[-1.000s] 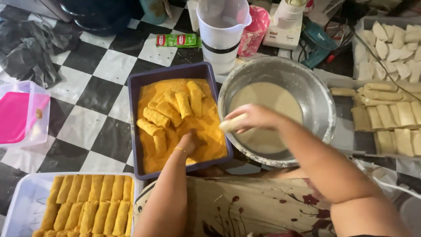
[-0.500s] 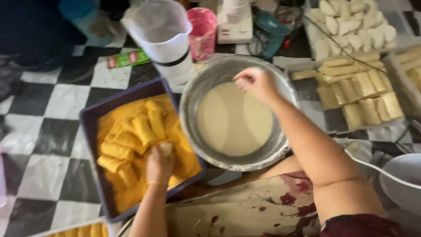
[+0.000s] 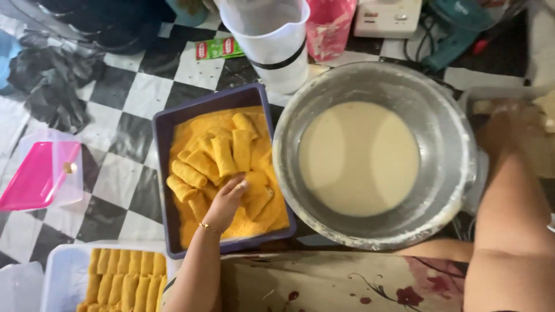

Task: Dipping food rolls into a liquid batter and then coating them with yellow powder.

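Left hand [image 3: 226, 199] pinched a crumbed roll [image 3: 254, 199] in the purple tray [image 3: 163, 190]; right hand's [image 3: 511, 124] grip was too blurred to tell, beyond the batter bowl [image 3: 439, 115].

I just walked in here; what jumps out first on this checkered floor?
The purple tray of bright orange crumbs grabs the eye, with crumb-coated rolls piled in it and the left hand resting on them. Right beside it stands a big metal bowl of pale batter, while the right hand reaches past its far right rim, blurred.
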